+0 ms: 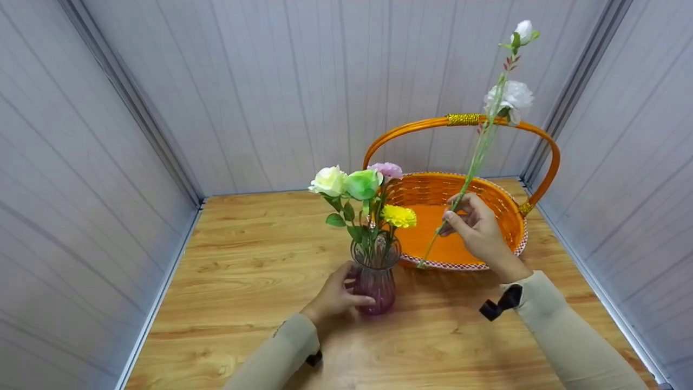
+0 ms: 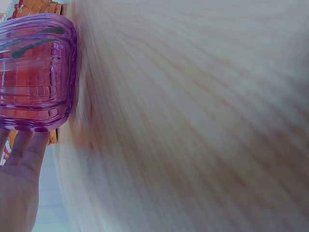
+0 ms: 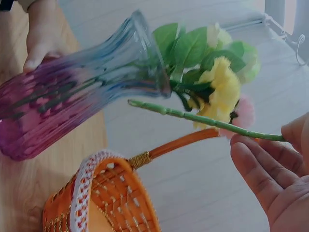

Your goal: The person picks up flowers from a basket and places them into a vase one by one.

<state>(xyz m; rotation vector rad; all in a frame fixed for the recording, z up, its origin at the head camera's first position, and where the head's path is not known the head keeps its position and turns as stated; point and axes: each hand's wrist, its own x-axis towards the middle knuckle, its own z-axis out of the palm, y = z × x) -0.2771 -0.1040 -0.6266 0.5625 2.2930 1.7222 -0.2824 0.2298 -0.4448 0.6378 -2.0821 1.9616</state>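
My left hand (image 1: 337, 292) holds the side of a glass vase (image 1: 378, 290), clear at the neck and purple at the base, which stands upright on the table. In it are a cream rose (image 1: 328, 181), a green rose (image 1: 363, 184), a pink flower (image 1: 386, 169) and a yellow flower (image 1: 399, 216). My right hand (image 1: 476, 230) pinches a long white flower by its green stem (image 1: 472, 165). Its open bloom (image 1: 514, 99) and bud (image 1: 523, 33) point up. In the right wrist view the stem's bare lower end (image 3: 164, 110) appears near the vase mouth, apart from it.
An orange wicker basket (image 1: 522, 238) with a tall arched handle (image 1: 552, 162) stands right behind the vase, its inside bare where visible. Pale panel walls (image 1: 260, 97) close off the back and both sides of the wooden table (image 1: 233, 260).
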